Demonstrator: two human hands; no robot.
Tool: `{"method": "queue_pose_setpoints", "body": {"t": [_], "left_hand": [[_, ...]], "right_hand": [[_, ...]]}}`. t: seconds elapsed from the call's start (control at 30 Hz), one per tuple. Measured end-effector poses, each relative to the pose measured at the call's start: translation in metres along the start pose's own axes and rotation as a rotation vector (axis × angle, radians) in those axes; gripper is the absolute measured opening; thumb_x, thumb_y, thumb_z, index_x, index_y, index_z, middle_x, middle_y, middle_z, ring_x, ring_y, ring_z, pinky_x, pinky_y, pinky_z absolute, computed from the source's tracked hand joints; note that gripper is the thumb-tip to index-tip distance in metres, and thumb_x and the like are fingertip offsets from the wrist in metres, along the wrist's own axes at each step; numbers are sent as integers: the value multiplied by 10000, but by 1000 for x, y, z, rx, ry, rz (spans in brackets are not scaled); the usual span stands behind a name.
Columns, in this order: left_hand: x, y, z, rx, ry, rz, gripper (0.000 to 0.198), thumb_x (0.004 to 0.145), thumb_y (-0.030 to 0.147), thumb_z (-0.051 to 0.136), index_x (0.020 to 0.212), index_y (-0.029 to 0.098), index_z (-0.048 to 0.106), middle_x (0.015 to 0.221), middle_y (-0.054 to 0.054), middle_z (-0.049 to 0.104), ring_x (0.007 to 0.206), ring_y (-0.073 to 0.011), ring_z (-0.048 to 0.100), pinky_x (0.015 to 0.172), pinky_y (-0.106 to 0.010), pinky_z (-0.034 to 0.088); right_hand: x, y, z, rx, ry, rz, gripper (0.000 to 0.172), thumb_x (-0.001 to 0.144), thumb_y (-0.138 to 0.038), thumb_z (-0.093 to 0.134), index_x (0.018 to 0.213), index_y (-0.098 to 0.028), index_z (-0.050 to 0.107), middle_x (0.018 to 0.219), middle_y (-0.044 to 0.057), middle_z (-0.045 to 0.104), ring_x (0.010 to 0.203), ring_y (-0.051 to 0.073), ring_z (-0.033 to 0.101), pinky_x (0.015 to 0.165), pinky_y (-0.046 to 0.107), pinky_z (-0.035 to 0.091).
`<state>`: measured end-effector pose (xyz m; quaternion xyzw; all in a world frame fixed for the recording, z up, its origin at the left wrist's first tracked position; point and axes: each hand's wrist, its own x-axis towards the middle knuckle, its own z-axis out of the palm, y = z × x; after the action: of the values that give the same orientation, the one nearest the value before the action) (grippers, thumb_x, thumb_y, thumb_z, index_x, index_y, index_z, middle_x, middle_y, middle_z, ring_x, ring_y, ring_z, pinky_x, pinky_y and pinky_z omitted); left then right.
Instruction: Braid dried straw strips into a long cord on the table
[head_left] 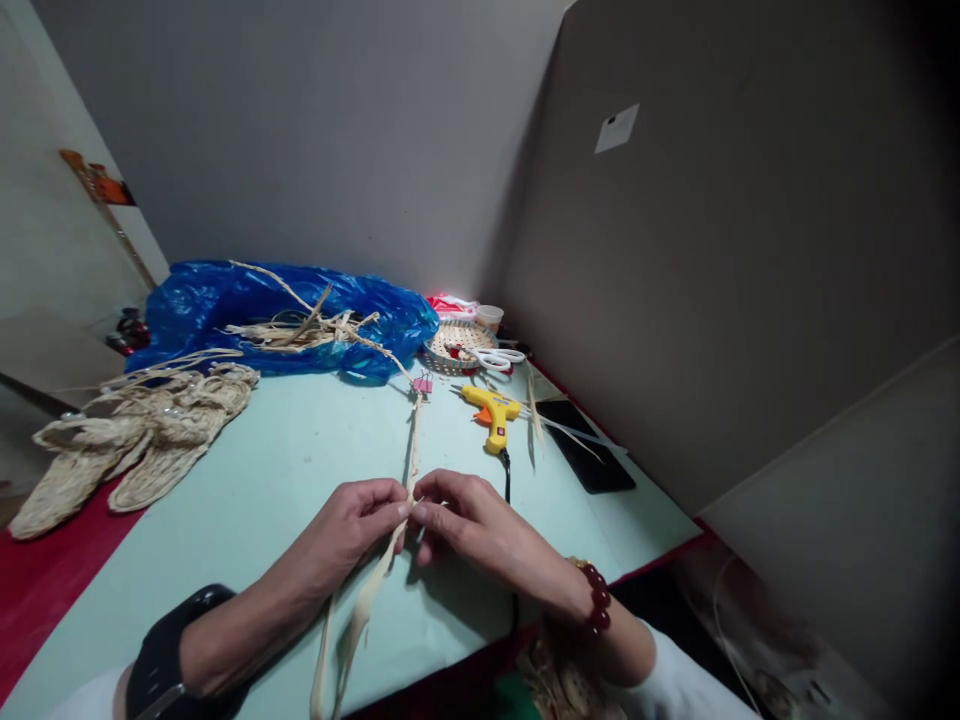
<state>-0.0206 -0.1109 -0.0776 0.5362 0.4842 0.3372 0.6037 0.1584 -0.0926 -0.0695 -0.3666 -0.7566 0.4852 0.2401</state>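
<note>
My left hand (367,515) and my right hand (457,510) meet at the middle of the table, both pinching a pale braided straw cord (414,445). The cord runs away from me to a pink binder clip (423,384), which grips it near the table's far side. Loose flat straw strands (364,610) hang from under my fingers toward the near edge. Fingertips of both hands are closed and almost touching; the exact crossing of the strands between them is hidden.
A yellow glue gun (491,410) lies right of the cord, beside a black tablet-like slab (589,455). Behind are white-handled scissors (499,357), a woven basket (442,355) and a blue plastic bag (202,310) with straw. Woven straw sandals (169,430) lie left.
</note>
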Motion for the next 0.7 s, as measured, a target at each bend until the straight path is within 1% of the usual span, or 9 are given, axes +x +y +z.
{"method": "queue_pose_setpoints", "body": {"t": [0.07, 0.17, 0.23, 0.33, 0.43, 0.5, 0.57, 0.63, 0.7], "left_hand": [[1, -1, 0, 32, 20, -8, 245, 778, 367, 596, 652, 159, 573, 565, 28, 568, 547, -108, 429, 546, -223, 286], [1, -1, 0, 65, 32, -2, 220, 770, 343, 597, 650, 159, 584, 540, 43, 538, 541, -107, 413, 542, -226, 278], [2, -1, -1, 67, 20, 9, 213, 773, 339, 584, 657, 160, 582, 544, 42, 536, 548, -111, 418, 549, -230, 282], [2, 0, -1, 58, 10, -16, 221, 771, 361, 584, 678, 160, 576, 546, 46, 519, 531, -105, 390, 530, -230, 254], [1, 1, 0, 36, 5, -51, 247, 775, 391, 585, 688, 160, 570, 544, 54, 490, 502, -92, 330, 502, -236, 201], [1, 2, 1, 14, 13, -64, 252, 784, 398, 580, 692, 164, 561, 544, 58, 477, 489, -87, 296, 492, -244, 176], [0, 3, 1, 1, 29, -86, 249, 788, 399, 579, 700, 167, 556, 536, 60, 471, 478, -84, 277, 488, -250, 157], [-1, 3, 1, 0, 48, -103, 245, 788, 397, 580, 707, 167, 557, 530, 57, 477, 472, -82, 277, 486, -252, 146], [-3, 3, 1, 5, 66, -104, 240, 786, 389, 578, 707, 163, 559, 530, 52, 487, 471, -81, 284, 486, -251, 143]], "right_hand": [[3, -1, 1, -57, 0, 4, 166, 936, -273, 462, 930, -167, 589, 710, -9, 651, 596, 95, 556, 607, 208, 398], [4, -6, -4, -195, 19, -25, 152, 905, -203, 488, 816, -158, 603, 738, -4, 655, 657, 100, 544, 626, 208, 374], [4, -8, -9, -258, 32, -44, 164, 891, -188, 501, 770, -156, 607, 712, -8, 644, 676, 104, 542, 635, 209, 366], [5, -8, -12, -255, 23, -63, 158, 880, -175, 516, 765, -158, 623, 699, -19, 646, 654, 96, 536, 632, 203, 365], [6, -5, -13, -220, 13, -73, 187, 888, -175, 511, 753, -155, 639, 698, -20, 651, 645, 91, 533, 637, 199, 370], [4, -5, -14, -226, 39, -71, 208, 901, -186, 499, 754, -157, 642, 699, -18, 648, 629, 89, 522, 626, 200, 369], [-4, -7, -16, -261, 135, -63, 201, 912, -199, 491, 770, -163, 629, 700, -18, 639, 610, 90, 511, 604, 205, 368], [-19, -12, -16, -305, 322, -71, 156, 921, -213, 489, 814, -173, 594, 718, -15, 624, 612, 95, 508, 597, 210, 376], [-41, -17, -11, -333, 499, -95, 104, 939, -227, 472, 891, -184, 553, 763, -5, 612, 636, 99, 517, 616, 213, 405]]}}
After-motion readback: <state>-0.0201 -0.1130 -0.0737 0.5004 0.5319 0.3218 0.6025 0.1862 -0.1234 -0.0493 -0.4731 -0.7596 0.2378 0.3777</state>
